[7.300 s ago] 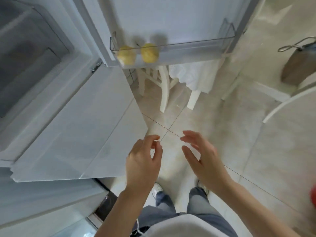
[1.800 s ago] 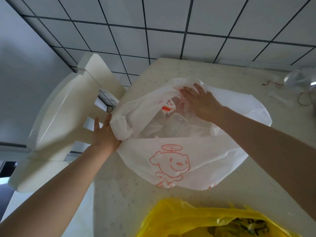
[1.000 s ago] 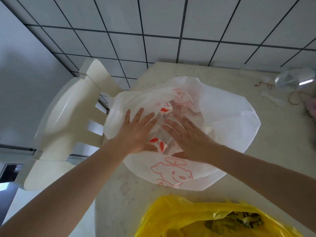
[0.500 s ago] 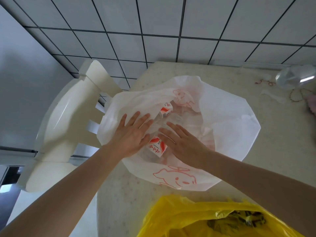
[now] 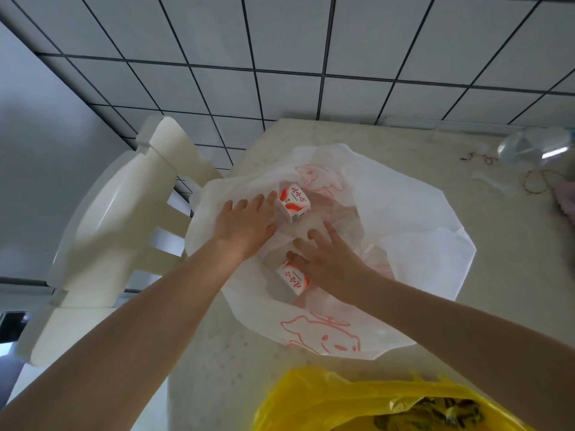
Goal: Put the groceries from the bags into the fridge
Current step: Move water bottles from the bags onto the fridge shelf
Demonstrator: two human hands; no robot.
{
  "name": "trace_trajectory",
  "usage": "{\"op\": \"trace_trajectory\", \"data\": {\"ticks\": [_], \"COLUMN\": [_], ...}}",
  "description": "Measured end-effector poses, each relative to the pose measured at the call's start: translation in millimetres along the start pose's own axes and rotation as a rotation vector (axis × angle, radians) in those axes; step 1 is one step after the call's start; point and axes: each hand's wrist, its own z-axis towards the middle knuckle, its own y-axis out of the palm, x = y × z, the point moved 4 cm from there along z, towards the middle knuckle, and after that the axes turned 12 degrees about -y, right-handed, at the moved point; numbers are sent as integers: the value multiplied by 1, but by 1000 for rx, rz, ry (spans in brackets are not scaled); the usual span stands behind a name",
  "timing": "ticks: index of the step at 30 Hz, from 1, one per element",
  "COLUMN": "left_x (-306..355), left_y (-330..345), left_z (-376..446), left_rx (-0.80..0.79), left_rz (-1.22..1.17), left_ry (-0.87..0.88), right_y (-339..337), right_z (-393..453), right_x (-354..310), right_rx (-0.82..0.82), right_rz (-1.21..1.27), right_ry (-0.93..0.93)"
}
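A white plastic bag [image 5: 404, 225] with a red dog print lies open on the table [image 5: 217, 368]. Inside it are two small white-and-red cartons among clear wrapping. My left hand [image 5: 249, 225] reaches into the bag with straight fingers, its fingertips against the left side of the far carton [image 5: 295, 202]. My right hand [image 5: 326, 259] is spread flat in the bag, its thumb and forefinger touching the top of the near carton [image 5: 294, 279]. Neither hand has its fingers visibly curled round a carton. The fridge is out of view.
A yellow plastic bag [image 5: 311, 399] sits at the table's near edge. A white chair [image 5: 124, 228] stands against the table's left side. A clear plastic item [image 5: 532, 147] and thin strings lie at the far right. A tiled wall [image 5: 311, 51] runs behind the table.
My left hand has slid further into the bag, up to the far carton. My right hand has stayed over the near carton, its fingers spread a little wider.
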Motion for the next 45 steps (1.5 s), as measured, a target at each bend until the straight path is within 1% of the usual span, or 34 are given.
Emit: {"op": "trace_trajectory", "data": {"ticks": [2, 3, 4, 5, 7, 8, 10, 13, 16, 17, 19, 21, 24, 26, 29, 31, 34, 36, 38, 41, 43, 45], "left_x": [-1, 2, 7, 15, 30, 35, 42, 43, 41, 40, 40, 40, 40, 42, 44, 44, 41, 37, 32, 25, 20, 14], "left_y": [-2, -6, -12, -17, -21, -21, -20, -13, -11, -11, -11, -10, -10, -9, -8, -11, -22, -29, -37, -55, -74, -93], "left_z": [0, -2, -5, -8, -13, -14, -11, 5, 20, 24, 30, 33, 32, 26, 12, -1, -17, -29, -43, -67, -88, -111], "left_rx": [8, 53, 132, 227, 406, 435, 375, 223, 85, 54, 18, 18, 80, 118, 154, 178, 162, 169, 209, 283, 363, 399], "left_rz": [9, -5, -36, -58, -35, -32, -49, -101, -171, -187, -194, -193, -235, -256, -284, -355, -455, -545, -697, -900, -989, -1135], "left_ry": [-22, -2, 58, 155, 342, 386, 356, 175, -11, -53, -79, -83, -73, -36, 7, 25, 20, 26, 7, -99, -164, -203], "right_y": [0, 1, 2, 4, 11, 13, 17, 17, 18, 17, 20, 20, 17, 12, -3, -15, -28, -38, -49, -72, -92, -112], "right_z": [-10, -14, -18, -21, -28, -31, -37, -43, -46, -47, -47, -48, -54, -59, -68, -74, -81, -85, -90, -99, -106, -114], "right_x": [8, 13, 18, 22, 29, 31, 31, 27, 28, 29, 31, 33, 34, 35, 35, 33, 25, 19, 13, 5, -2, -10], "right_rx": [-44, -56, -69, -82, -99, -107, -108, -139, -149, -157, -154, -112, -31, 37, 167, 260, 395, 486, 576, 703, 784, 851], "right_rz": [-25, -22, -16, -14, -11, -11, -23, -11, 5, 15, 44, 83, 105, 122, 293, 420, 557, 659, 758, 852, 866, 888], "right_ry": [98, 145, 185, 215, 250, 259, 255, 227, 242, 249, 245, 241, 244, 237, 250, 251, 275, 301, 323, 354, 397, 430]}}
